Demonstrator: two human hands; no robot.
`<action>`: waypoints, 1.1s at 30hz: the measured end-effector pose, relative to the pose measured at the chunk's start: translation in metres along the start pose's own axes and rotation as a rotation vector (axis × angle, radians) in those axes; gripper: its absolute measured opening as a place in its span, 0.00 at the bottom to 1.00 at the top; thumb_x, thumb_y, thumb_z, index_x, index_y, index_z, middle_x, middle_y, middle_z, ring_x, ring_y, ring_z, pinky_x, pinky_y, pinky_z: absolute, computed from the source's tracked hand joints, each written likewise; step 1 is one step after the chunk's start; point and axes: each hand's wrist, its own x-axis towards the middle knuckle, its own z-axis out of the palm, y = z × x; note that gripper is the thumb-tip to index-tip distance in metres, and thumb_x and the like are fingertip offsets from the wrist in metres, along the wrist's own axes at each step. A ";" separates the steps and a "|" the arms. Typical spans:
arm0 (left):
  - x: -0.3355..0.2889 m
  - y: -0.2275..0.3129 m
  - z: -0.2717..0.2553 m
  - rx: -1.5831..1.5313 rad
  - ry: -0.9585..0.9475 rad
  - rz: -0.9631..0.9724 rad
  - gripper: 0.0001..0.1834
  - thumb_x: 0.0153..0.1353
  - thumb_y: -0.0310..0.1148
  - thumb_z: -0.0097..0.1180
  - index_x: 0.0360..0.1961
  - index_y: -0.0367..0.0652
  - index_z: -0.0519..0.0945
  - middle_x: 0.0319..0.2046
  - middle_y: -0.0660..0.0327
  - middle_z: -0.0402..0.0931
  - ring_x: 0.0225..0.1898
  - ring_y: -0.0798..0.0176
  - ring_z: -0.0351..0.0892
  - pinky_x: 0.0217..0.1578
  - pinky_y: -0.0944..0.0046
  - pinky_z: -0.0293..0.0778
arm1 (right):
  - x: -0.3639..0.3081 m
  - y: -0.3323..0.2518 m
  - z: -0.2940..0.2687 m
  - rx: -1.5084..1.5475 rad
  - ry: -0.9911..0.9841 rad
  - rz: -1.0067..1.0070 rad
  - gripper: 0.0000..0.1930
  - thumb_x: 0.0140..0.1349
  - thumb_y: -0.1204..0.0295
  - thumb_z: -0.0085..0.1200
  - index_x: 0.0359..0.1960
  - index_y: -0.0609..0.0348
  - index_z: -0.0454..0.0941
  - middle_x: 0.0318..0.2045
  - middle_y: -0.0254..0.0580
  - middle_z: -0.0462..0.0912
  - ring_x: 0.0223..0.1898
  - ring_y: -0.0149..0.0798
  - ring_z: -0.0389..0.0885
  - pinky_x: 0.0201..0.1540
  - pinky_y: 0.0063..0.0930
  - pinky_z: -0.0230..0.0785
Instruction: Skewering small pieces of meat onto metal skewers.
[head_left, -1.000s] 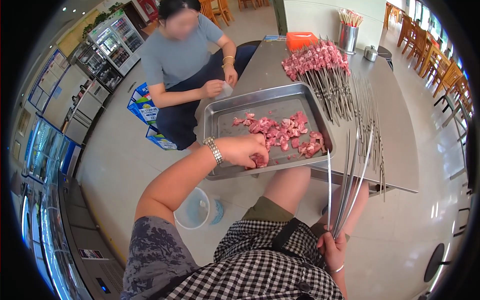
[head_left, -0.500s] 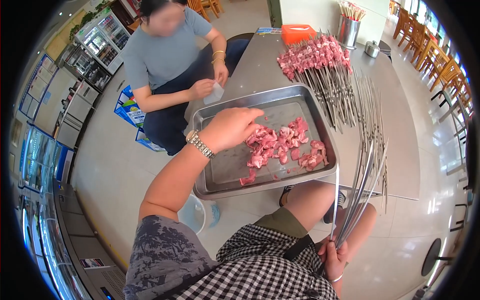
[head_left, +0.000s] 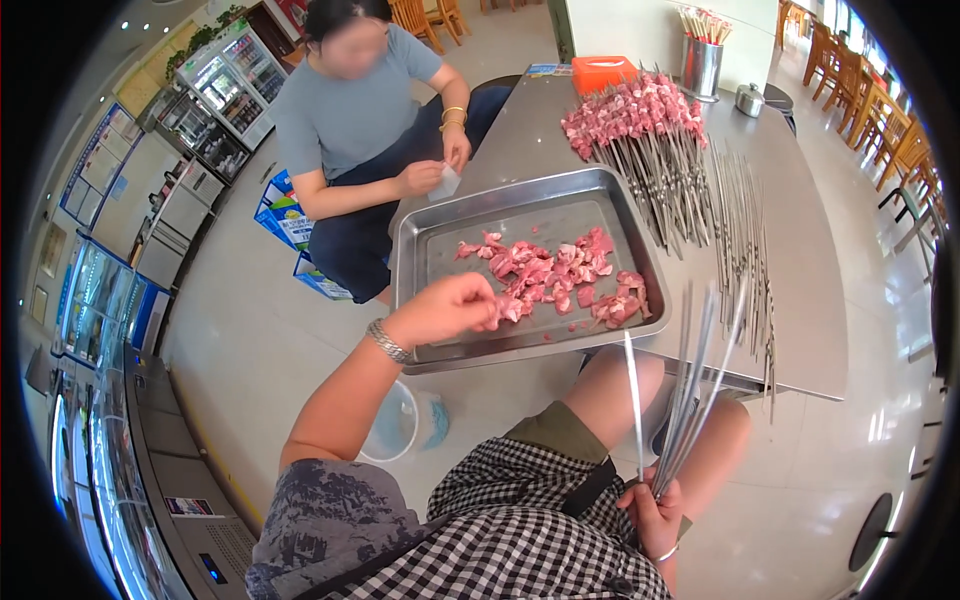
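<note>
My left hand (head_left: 446, 308) is over the near left part of a metal tray (head_left: 430, 358), fingers pinched on a bit of pink meat that they mostly cover. Cut pieces of raw meat (head_left: 545, 270) lie loose in the tray, right beside the fingertips. Low at the right, by my knee, my right hand (head_left: 656, 512) grips a bunch of flat metal skewers (head_left: 690, 400) pointing upward. One skewer (head_left: 634, 395) stands apart from the bunch, its tip near the tray's front edge. No meat shows on these skewers.
Loaded meat skewers (head_left: 635, 110) are piled on the steel table (head_left: 810, 300), with bare skewers (head_left: 745, 230) beside them. Behind stand an orange box (head_left: 603, 72), a metal canister (head_left: 703, 65) and a small lidded pot (head_left: 749, 98). A person (head_left: 350, 110) sits across; a bucket (head_left: 395, 425) is below.
My left hand has drawn back toward me and its fingers have closed. Meat now spreads farther left in the tray. My right hand and its skewers have shifted slightly left.
</note>
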 end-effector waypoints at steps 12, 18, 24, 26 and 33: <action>0.034 0.007 0.089 -1.404 -0.109 0.064 0.14 0.67 0.38 0.42 0.45 0.39 0.73 0.38 0.60 0.75 0.41 0.61 0.76 0.47 0.60 0.72 | -0.007 -0.016 0.011 -0.154 -0.070 -0.011 0.08 0.61 0.81 0.47 0.42 0.66 0.73 0.24 0.40 0.81 0.27 0.27 0.78 0.32 0.18 0.70; 0.032 0.032 0.111 -1.349 -0.201 0.183 0.15 0.68 0.38 0.41 0.47 0.40 0.72 0.44 0.57 0.75 0.50 0.58 0.73 0.50 0.58 0.71 | -0.001 -0.007 0.009 -0.301 -0.073 -0.140 0.09 0.63 0.81 0.44 0.45 0.66 0.70 0.25 0.40 0.78 0.28 0.29 0.77 0.31 0.19 0.68; 0.025 0.039 0.119 -1.241 -0.154 0.223 0.16 0.67 0.35 0.43 0.52 0.41 0.70 0.49 0.55 0.73 0.53 0.57 0.71 0.55 0.57 0.67 | 0.002 -0.013 0.017 -0.287 0.041 -0.113 0.07 0.61 0.79 0.48 0.39 0.68 0.74 0.20 0.39 0.80 0.24 0.27 0.78 0.28 0.17 0.70; 0.023 0.041 0.119 -1.237 -0.147 0.230 0.16 0.67 0.35 0.43 0.53 0.41 0.70 0.49 0.55 0.73 0.53 0.57 0.71 0.55 0.57 0.67 | 0.002 -0.010 0.015 -0.262 0.054 -0.119 0.06 0.61 0.79 0.48 0.39 0.68 0.74 0.20 0.39 0.80 0.24 0.27 0.78 0.28 0.17 0.69; 0.021 0.045 0.129 -1.180 -0.107 0.272 0.16 0.66 0.34 0.43 0.54 0.42 0.68 0.47 0.57 0.74 0.52 0.57 0.72 0.55 0.57 0.67 | 0.003 -0.004 0.010 -0.294 -0.002 -0.170 0.10 0.64 0.78 0.45 0.46 0.61 0.69 0.22 0.40 0.79 0.20 0.21 0.69 0.23 0.13 0.58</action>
